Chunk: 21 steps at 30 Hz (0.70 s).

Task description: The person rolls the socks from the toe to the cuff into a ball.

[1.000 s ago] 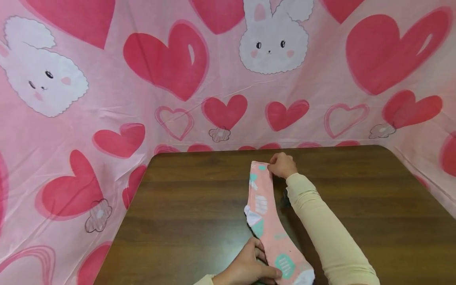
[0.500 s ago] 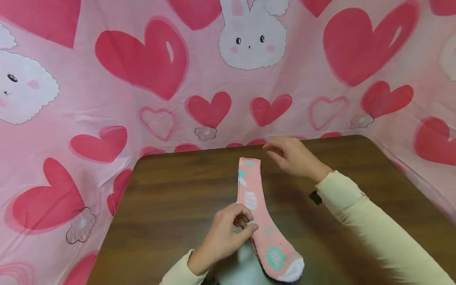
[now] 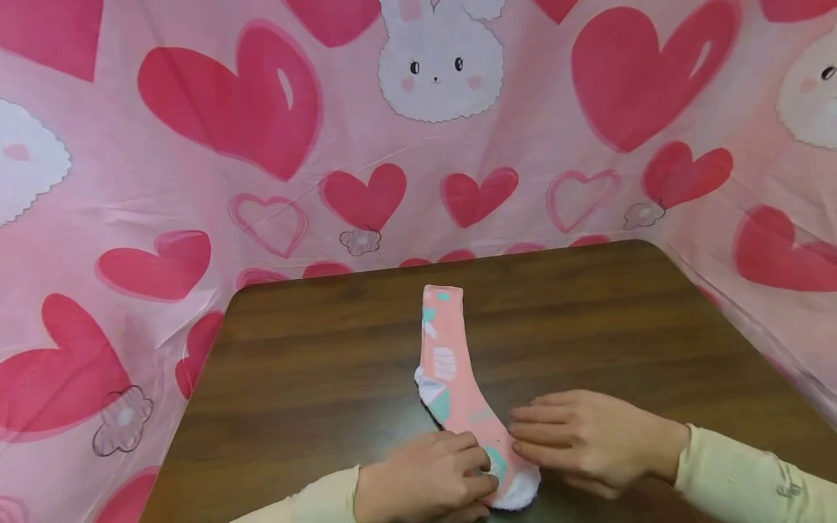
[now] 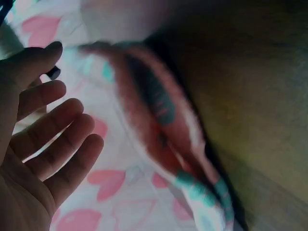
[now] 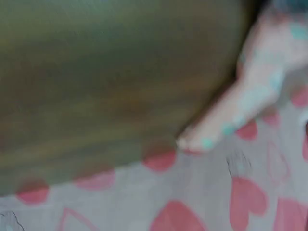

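A pink sock (image 3: 451, 341) with white and mint patches lies lengthwise on the wooden table, cuff at the far end and white toe nearest me. My left hand (image 3: 428, 476) is over its left side by the toe, fingers loosely bent. In the left wrist view, the left hand (image 4: 48, 139) shows spread fingers, with the sock (image 4: 144, 106) beyond them and a fold along its length. At the sock's right edge, my right hand (image 3: 588, 439) has its fingers extended, fingertips right at the foot part. The right wrist view shows a blurred sock (image 5: 255, 91) but no right hand.
The dark wooden tabletop (image 3: 314, 356) has rounded far corners. Behind it and along both sides hangs a pink cloth (image 3: 418, 145) printed with hearts and rabbits.
My right hand has left the cuff and come down to the right of the sock's foot. My left hand let go of the foot, rose toward the heel, then returned near the toe.
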Each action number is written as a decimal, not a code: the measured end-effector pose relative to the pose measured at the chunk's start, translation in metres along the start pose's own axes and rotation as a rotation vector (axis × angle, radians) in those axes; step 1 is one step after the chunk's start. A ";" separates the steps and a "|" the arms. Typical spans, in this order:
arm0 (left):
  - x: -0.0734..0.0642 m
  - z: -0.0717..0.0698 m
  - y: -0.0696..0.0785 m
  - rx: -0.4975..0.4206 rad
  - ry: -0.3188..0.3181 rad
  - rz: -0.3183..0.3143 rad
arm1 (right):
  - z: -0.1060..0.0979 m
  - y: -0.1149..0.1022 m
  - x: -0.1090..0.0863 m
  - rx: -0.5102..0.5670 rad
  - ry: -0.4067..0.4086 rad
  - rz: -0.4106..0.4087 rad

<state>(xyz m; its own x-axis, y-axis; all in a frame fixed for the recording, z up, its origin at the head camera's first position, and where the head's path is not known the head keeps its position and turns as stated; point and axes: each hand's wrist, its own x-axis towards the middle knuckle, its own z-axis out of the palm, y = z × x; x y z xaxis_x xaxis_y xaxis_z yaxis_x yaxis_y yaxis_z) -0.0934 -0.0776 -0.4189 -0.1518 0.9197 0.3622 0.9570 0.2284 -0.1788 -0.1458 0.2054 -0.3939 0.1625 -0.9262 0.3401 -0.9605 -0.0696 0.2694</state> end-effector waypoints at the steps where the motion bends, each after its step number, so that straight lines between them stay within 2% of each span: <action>1: 0.000 0.002 0.002 0.036 -0.038 0.019 | 0.005 -0.004 -0.003 0.006 0.032 -0.030; 5: 0.000 0.012 0.007 0.145 -0.154 0.077 | 0.027 -0.017 -0.008 0.017 0.191 -0.135; 7: -0.001 0.016 0.009 0.155 -0.201 0.080 | 0.037 -0.022 -0.009 0.012 0.243 -0.158; 12: 0.000 0.026 0.016 0.135 -0.285 0.031 | 0.051 -0.029 -0.008 0.008 0.255 -0.160; 16: 0.005 0.034 0.023 0.123 -0.275 -0.039 | 0.058 -0.033 -0.005 0.010 0.234 -0.134; 21: 0.011 0.043 0.030 0.176 -0.226 -0.123 | 0.068 -0.036 -0.005 0.016 0.212 -0.082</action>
<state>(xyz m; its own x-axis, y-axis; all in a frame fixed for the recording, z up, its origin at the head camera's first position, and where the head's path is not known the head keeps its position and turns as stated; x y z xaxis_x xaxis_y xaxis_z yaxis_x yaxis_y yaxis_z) -0.0769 -0.0470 -0.4598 -0.3339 0.9249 0.1817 0.8734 0.3761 -0.3093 -0.1277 0.1877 -0.4665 0.2823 -0.8187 0.5001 -0.9454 -0.1488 0.2900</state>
